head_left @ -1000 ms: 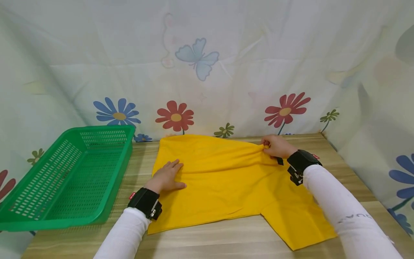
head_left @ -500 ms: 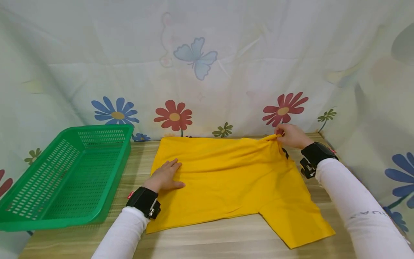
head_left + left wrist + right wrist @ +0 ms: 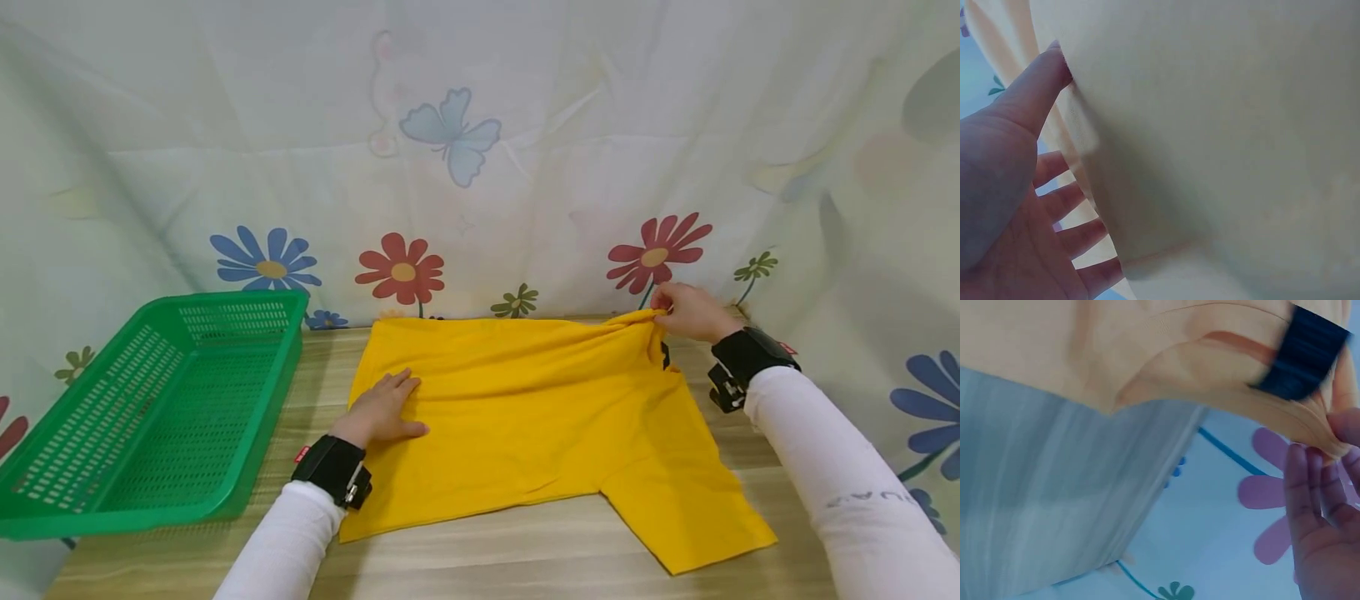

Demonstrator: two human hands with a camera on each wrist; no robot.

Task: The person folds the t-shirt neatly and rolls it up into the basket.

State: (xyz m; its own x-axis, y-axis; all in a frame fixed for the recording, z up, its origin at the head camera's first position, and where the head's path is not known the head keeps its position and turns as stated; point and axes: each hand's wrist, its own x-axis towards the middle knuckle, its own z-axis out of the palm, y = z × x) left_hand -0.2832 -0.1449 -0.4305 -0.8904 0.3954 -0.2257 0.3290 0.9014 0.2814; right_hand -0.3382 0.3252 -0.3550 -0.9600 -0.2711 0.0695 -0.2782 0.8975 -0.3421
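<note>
A yellow T-shirt [image 3: 510, 417] lies folded lengthwise on the table, its sleeve [image 3: 690, 508] pointing toward the front right. My left hand [image 3: 384, 408] rests on its left part with fingers spread. In the left wrist view the thumb and fingertips lie against the pale-looking cloth [image 3: 1210, 137]. At the back right my right hand [image 3: 693, 310] pinches the shirt near the neckline and holds that corner raised, with creases running from it across the cloth. The right wrist view shows the collar [image 3: 1210, 394] with a dark label [image 3: 1304, 353] close to the pinching fingers.
A green plastic basket [image 3: 258, 433] with slotted sides stands to the left of the shirt. The wood-grain table [image 3: 487, 558] ends at the back against a curtain [image 3: 555, 208] printed with flowers and a butterfly. More curtain hangs on both sides.
My right hand has moved right and back with the pinched shirt corner, stretching the cloth's back edge straighter. My left hand has stayed in place on the shirt.
</note>
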